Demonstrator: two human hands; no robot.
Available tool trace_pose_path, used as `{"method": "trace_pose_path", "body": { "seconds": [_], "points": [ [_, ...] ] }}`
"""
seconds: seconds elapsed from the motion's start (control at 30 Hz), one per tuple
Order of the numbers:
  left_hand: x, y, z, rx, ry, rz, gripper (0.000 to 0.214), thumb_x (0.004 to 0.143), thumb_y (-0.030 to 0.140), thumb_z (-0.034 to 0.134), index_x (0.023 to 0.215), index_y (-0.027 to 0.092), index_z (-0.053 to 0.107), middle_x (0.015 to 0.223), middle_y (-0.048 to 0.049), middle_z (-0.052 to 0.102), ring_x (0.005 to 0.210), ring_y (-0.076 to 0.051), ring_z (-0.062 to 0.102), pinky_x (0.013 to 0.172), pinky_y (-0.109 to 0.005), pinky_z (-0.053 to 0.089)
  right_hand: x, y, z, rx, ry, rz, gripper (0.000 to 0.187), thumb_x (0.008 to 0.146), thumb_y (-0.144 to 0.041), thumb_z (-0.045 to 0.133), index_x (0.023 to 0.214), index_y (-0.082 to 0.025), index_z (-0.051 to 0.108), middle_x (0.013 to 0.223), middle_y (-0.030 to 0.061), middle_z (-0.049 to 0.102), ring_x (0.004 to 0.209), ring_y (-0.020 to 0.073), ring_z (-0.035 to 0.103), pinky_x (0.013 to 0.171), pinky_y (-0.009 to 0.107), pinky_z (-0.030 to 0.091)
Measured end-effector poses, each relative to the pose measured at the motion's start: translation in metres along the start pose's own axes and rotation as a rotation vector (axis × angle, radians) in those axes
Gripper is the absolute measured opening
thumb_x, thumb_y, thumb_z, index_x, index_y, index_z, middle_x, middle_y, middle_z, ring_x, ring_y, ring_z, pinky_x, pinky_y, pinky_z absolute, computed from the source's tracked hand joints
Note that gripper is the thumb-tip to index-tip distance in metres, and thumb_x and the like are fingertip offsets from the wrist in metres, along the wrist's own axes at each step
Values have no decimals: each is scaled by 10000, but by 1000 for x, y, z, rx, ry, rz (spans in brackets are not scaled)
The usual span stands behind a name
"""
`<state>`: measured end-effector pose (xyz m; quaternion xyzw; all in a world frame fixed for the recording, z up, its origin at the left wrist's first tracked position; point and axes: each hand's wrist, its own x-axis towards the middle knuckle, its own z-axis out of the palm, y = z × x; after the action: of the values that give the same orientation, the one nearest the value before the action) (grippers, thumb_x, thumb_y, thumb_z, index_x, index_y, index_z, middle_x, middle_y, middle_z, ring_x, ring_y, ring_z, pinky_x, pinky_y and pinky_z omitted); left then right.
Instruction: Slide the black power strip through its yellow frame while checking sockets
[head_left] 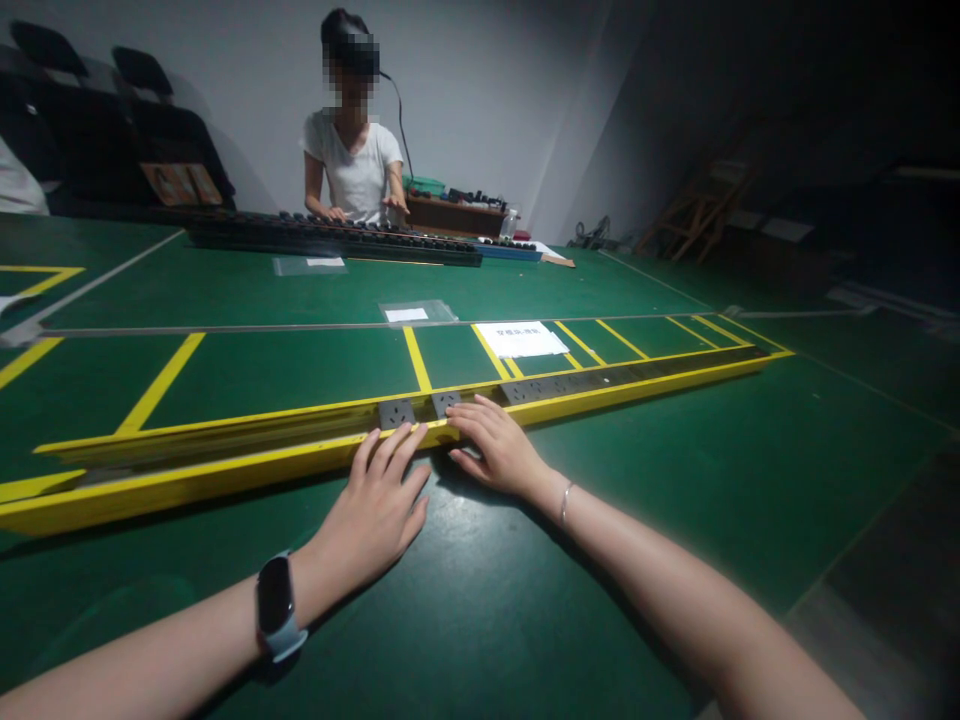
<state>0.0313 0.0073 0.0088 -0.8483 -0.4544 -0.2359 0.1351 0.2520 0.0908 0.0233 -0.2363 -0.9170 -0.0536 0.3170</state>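
A long yellow rail (225, 478) lies across the green table in front of me, with grey socket modules (397, 412) set in its channel. My left hand (375, 515) rests flat on the table, fingers spread, its fingertips touching the rail's front edge just below a socket module. A dark smartwatch sits on that wrist. My right hand (495, 445) lies on the rail beside it, fingers stretched out toward a second module (445, 402). More modules (555, 385) fill the channel to the right. Neither hand holds anything.
Yellow tape lines (161, 382) mark the green table (675, 480). A white paper (520, 339) and clear bags (415, 313) lie behind the rail. Across the table a person in a white shirt (352, 165) works at a long black strip (330, 238). Black chairs stand far left.
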Motion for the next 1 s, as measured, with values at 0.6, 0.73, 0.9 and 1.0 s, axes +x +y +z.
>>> {"method": "trace_pose_path", "body": {
  "seconds": [0.6, 0.73, 0.9, 1.0],
  "points": [
    [1, 0, 0, -12, 1, 4, 269, 893, 325, 541, 1088, 179, 654, 1506, -151, 364, 1425, -316, 273, 1178, -547, 174, 5, -4, -1, 20, -128, -23, 458, 966, -360, 491, 1384, -185, 425, 1407, 96, 534, 1365, 180, 432, 1183, 449, 270],
    [0, 0, 0, -12, -5, 0, 267, 893, 326, 543, 1085, 179, 654, 1511, -152, 357, 1430, -314, 266, 1184, -539, 165, 5, -1, -1, 28, -58, 10, 404, 948, -329, 520, 1328, -201, 478, 1309, 89, 610, 1290, 179, 512, 1162, 449, 313],
    [0, -1, 0, -16, -7, 0, 260, 895, 325, 543, 1080, 181, 655, 1515, -148, 353, 1431, -312, 264, 1184, -536, 168, 3, 1, -1, 14, -18, 0, 369, 948, -323, 518, 1295, -199, 499, 1291, 89, 622, 1273, 182, 529, 1153, 443, 329],
    [1, -1, 0, -16, -1, -1, 254, 890, 320, 550, 1073, 179, 656, 1514, -149, 354, 1427, -316, 268, 1181, -542, 171, 2, 1, -2, 1, -65, -18, 429, 955, -347, 505, 1349, -186, 456, 1367, 99, 568, 1343, 188, 461, 1172, 454, 294]
  ]
}}
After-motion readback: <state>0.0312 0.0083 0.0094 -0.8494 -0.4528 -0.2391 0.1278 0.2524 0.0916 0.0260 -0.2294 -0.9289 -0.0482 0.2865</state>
